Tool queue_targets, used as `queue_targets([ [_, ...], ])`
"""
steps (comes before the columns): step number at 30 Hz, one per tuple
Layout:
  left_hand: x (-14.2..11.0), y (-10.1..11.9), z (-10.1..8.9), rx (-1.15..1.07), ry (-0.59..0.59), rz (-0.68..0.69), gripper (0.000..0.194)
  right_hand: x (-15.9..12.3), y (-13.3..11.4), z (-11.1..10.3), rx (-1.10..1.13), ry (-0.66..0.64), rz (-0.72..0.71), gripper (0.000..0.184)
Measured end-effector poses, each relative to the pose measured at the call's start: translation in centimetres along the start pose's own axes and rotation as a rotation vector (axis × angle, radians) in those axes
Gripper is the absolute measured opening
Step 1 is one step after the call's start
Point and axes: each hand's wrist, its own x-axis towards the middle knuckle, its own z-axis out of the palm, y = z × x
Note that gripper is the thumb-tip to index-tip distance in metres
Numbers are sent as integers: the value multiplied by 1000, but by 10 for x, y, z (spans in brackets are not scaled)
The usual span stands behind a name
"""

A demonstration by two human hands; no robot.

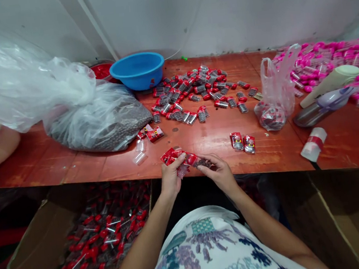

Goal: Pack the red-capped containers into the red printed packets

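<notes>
Pinching red packet strip [182, 158] between my left hand [170, 178] and right hand [218, 173] at table edge [74, 174], both closed on it, above filled carton [34, 254] for short drop.

Bare red table [212, 137] lies just beyond both hands, an open strip a hand could cross. Two small packets [243, 142] sit on it just right of the right hand [218, 173]. Two clear caps [139, 152] and a few red packets [151, 133] lie just beyond the left hand [170, 178]. Farther back, a heap of filled vials [194, 92] blocks the middle. A big plastic sack [97, 122] walls off the left; a small bag [274, 93] and bottles [324, 100] crowd the right. A blue bowl [138, 70] stands at the back.
</notes>
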Motion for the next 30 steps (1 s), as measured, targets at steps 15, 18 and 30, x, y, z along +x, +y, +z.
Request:
queue_targets([
  [15,-13,1,5,114,-122,100,54,3,0,-10,-39,-34,-53,31],
  [18,-15,2,7,87,-114,73,58,4,2,-13,-15,-67,-26,33],
  [30,-15,2,8,158,-147,28,56,-1,-2,-9,-102,-59,-128,30],
])
